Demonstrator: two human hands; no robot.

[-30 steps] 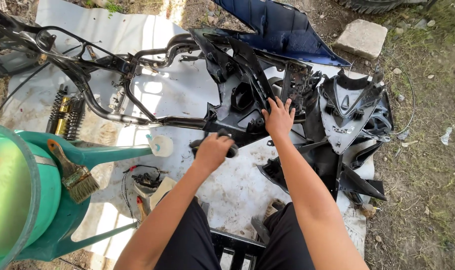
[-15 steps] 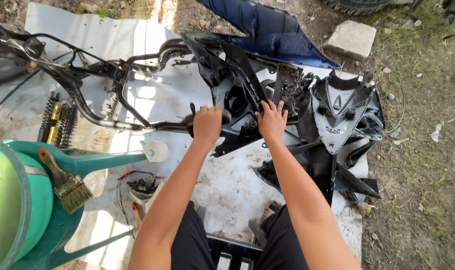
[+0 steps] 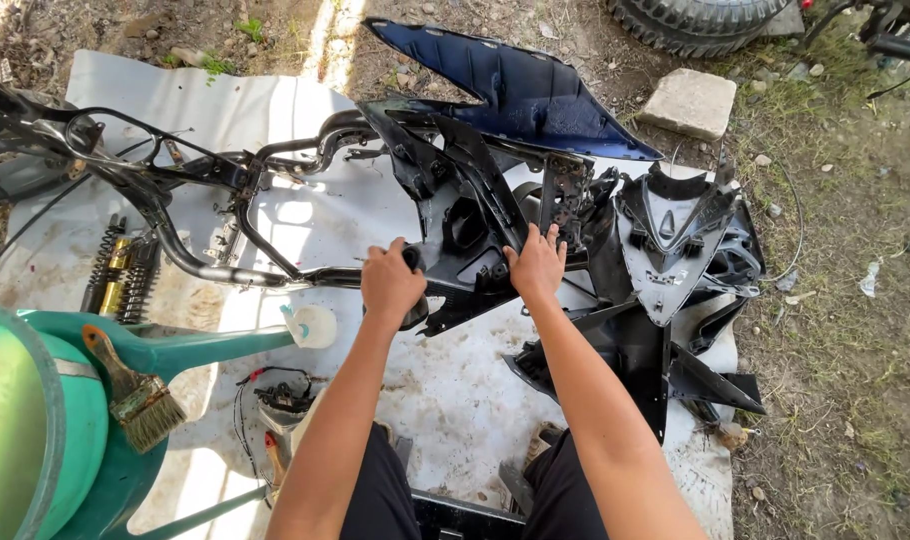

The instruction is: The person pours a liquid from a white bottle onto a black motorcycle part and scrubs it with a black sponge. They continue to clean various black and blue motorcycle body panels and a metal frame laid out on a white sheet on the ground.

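My left hand (image 3: 390,283) is closed around the lower left edge of a black plastic scooter panel (image 3: 465,225) that rests against the bare black metal frame (image 3: 225,200). My right hand (image 3: 537,264) grips the same panel on its right side, fingers curled over the edge. The panel stands tilted above a white sheet (image 3: 445,390) on the ground. More black fairing pieces (image 3: 675,250) lie piled just right of my right hand.
A dark blue body panel (image 3: 520,85) lies behind, near a stone block (image 3: 690,100) and a tyre (image 3: 700,20). Shock absorbers (image 3: 125,275) lie left. A green plastic chair (image 3: 75,430) with a brush (image 3: 135,395) stands at lower left. Wiring parts (image 3: 285,395) sit by my knee.
My left hand rose from the sheet to the panel's left edge. My right hand slid to the panel's right side. Both now hold it.
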